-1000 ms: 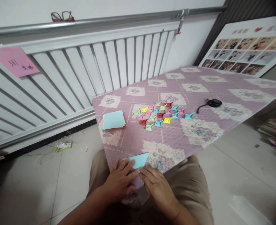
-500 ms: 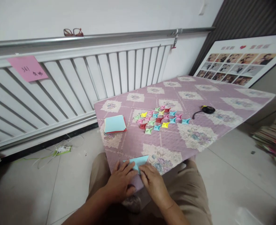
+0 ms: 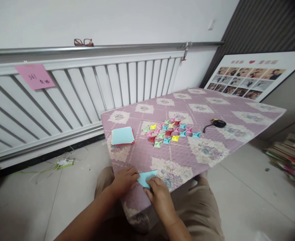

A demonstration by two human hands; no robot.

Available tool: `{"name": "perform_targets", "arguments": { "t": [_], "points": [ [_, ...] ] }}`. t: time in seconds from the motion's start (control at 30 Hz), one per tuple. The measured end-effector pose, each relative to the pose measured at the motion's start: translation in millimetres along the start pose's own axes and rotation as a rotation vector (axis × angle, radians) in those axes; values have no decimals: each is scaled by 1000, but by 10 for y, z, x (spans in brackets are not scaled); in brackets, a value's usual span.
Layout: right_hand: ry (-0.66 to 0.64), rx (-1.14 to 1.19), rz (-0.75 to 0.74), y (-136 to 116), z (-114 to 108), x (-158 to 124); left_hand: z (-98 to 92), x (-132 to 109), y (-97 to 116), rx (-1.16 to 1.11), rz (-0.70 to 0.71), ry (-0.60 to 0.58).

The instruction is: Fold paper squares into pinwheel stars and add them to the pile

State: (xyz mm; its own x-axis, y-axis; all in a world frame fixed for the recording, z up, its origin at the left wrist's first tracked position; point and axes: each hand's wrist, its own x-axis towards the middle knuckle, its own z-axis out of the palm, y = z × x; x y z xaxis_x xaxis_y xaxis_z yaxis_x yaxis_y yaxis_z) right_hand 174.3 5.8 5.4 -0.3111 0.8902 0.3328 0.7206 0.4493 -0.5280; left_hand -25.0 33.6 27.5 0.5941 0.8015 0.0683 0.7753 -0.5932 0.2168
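Observation:
A sheet of light-blue folding paper (image 3: 146, 177), folded into a roughly triangular shape, lies near the table corner in front of me. The fingers of my left hand (image 3: 125, 180) are drawn together on its left corner and cover it. My right hand (image 3: 159, 193) is closed at the paper's lower right edge, thumb below and fingers curled on top. Farther up the table stand several small folded paper pieces (image 3: 168, 133) in rows, in green, pink, yellow, red and blue. To their left is a stack of square paper (image 3: 122, 136), light blue uppermost with red showing beneath.
A flowered purple cloth covers the table (image 3: 142, 157). A black object with a cord (image 3: 219, 123) lies on its right part. Behind runs a white radiator (image 3: 137, 80), with glasses (image 3: 84, 42) on the pipe. A power strip (image 3: 65, 163) is on the floor.
My left hand, earlier spread flat over the paper, has drawn its fingers together at the left corner. More of the blue paper shows. The view has tilted slightly upward.

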Motion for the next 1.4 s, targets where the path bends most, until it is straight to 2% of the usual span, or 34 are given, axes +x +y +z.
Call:
{"name": "perform_targets", "arguments": {
  "t": [0.3, 0.5, 0.63, 0.77, 0.93, 1.03, 1.2, 1.4],
  "points": [
    [44, -195, -70, -52, 5, -10, -187, 21, -12, 154, 121, -69],
    [36, -220, -57, -89, 0, -21, -131, 75, -16, 196, 123, -49],
    [53, -235, -87, -58, 15, -57, -66, -24, 51, 196, 58, -7],
    [83, -189, -169, 57, 40, -120, 28, -252, 240, 173, -41, 80],
    [81, -141, -245, 185, 28, -169, 214, -461, 476, -27, -91, 209],
    [88, -104, -261, 206, -2, -165, 279, -441, 510, -110, -183, 258],
    [94, -41, -258, 196, -67, -152, 244, -274, 468, -181, -281, 160],
    [73, 45, -166, 185, -123, -188, 250, -216, 458, -233, -396, 192]
  ]
}}
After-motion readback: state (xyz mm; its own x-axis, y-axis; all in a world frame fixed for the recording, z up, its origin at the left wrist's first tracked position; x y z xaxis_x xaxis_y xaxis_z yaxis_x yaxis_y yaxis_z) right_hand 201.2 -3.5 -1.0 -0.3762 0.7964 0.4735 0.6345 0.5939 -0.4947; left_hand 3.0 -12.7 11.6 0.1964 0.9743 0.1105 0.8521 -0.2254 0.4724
